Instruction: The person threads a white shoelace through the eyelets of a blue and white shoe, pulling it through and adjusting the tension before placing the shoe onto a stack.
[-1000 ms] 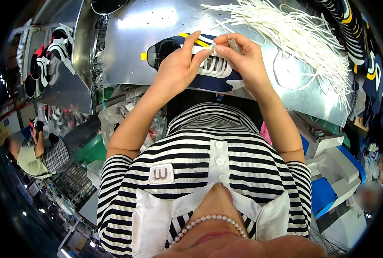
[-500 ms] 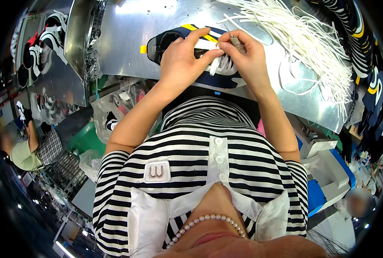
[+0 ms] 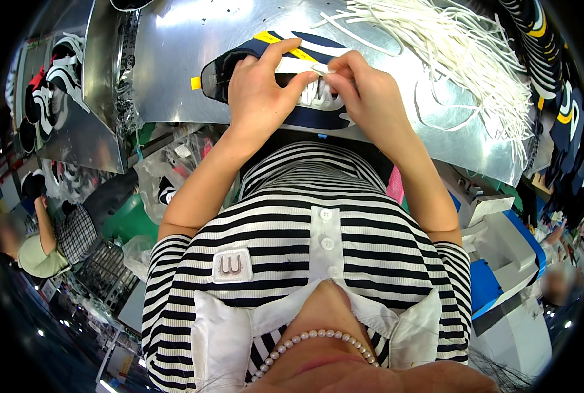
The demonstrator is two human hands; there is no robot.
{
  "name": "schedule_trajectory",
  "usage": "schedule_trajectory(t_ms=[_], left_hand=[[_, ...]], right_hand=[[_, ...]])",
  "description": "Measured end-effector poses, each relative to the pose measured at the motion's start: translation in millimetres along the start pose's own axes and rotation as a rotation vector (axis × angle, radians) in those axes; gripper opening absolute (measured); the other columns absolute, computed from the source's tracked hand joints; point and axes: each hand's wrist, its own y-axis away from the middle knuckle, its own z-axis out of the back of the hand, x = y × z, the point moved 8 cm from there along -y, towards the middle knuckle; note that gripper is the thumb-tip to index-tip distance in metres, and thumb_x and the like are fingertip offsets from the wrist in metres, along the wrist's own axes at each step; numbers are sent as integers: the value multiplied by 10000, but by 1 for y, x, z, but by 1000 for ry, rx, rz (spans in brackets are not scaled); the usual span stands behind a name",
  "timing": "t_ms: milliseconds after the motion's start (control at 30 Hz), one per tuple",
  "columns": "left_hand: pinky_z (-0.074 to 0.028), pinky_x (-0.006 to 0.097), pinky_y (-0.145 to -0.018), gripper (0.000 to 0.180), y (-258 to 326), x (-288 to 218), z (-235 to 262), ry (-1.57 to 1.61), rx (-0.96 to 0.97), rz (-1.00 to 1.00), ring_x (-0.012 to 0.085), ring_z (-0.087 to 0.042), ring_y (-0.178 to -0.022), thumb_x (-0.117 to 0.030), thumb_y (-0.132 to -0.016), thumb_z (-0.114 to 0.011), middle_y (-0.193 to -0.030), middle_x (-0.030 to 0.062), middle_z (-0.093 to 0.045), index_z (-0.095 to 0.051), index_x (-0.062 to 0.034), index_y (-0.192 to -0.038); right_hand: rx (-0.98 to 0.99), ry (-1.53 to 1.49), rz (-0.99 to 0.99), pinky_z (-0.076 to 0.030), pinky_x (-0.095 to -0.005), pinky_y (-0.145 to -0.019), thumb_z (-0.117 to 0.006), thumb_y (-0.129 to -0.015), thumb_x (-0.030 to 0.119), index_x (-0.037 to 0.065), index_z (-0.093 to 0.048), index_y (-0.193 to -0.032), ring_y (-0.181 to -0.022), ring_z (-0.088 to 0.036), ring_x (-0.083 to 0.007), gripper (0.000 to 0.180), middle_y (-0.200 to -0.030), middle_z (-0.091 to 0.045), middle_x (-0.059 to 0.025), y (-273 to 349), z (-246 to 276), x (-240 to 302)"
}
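Observation:
A navy shoe upper [image 3: 315, 118] with white and yellow trim lies across the metal table, its yellow heel tab [image 3: 195, 83] toward the left. My left hand [image 3: 258, 88] is closed on the upper near its opening, some fingers hidden inside and the thumb at the lacing. With thumb and forefinger, my right hand [image 3: 370, 92] pinches a white shoelace [image 3: 321, 69] over the upper. White lacing [image 3: 318, 95] crosses the throat below the fingertips. Whether the right palm still holds the slim, beige-handled tool seen earlier is hidden.
A heap of loose white shoelaces [image 3: 452, 65] covers the table's right side. More navy uppers [image 3: 564, 124] hang at far right. Other shoe parts [image 3: 56, 85] sit beyond a metal divider [image 3: 105, 98] at left, where a co-worker [image 3: 43, 252] is also visible.
The shoe upper and both hands appear slightly farther left, partly with the view's shift. The beige-handled tool in my right hand no longer shows, and those fingers now pinch the lace.

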Motion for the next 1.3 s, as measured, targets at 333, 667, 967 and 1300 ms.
schedule_trajectory(t_ms=[333, 667, 967, 1300], left_hand=[[-487, 321, -777, 473, 2, -7, 3, 37, -46, -51, 217, -601, -813, -265, -768, -812, -959, 94, -720, -664, -129, -1196], [-439, 408, -642, 454, 16, -17, 4, 114, -119, -252, 303, -533, -684, -184, -784, -749, -734, 147, -610, -653, -128, -1225], [-491, 283, -876, 427, -1, 1, -5, 645, 38, 9, 144, -636, -963, 56, -842, -607, -1090, 106, -679, -596, -5, -1264], [-489, 388, -804, 596, 4, -19, 5, 174, -192, -211, 340, -600, -895, -98, -748, -728, -1020, 158, -645, -564, -123, -1321]], right_hand=[[-54, 12, -15, -504, -387, -596, -655, -890, 143, 14, -545, -1037, -667, -663, -303, 224, -742, -670, -114, 12, 22, 9], [184, 210, -128, -533, -431, -645, -601, -904, 181, -37, -488, -1105, -724, -684, -350, 318, -792, -683, -193, -4, -5, 5], [117, 460, 108, -533, -399, -663, -599, -872, 193, -45, -544, -1105, -766, -684, -314, 338, -826, -671, -160, -13, -16, 22], [-383, -20, 33, -521, -388, -605, -662, -866, 206, 97, -664, -1022, -670, -673, -291, 191, -797, -684, -103, 8, 9, -26]])
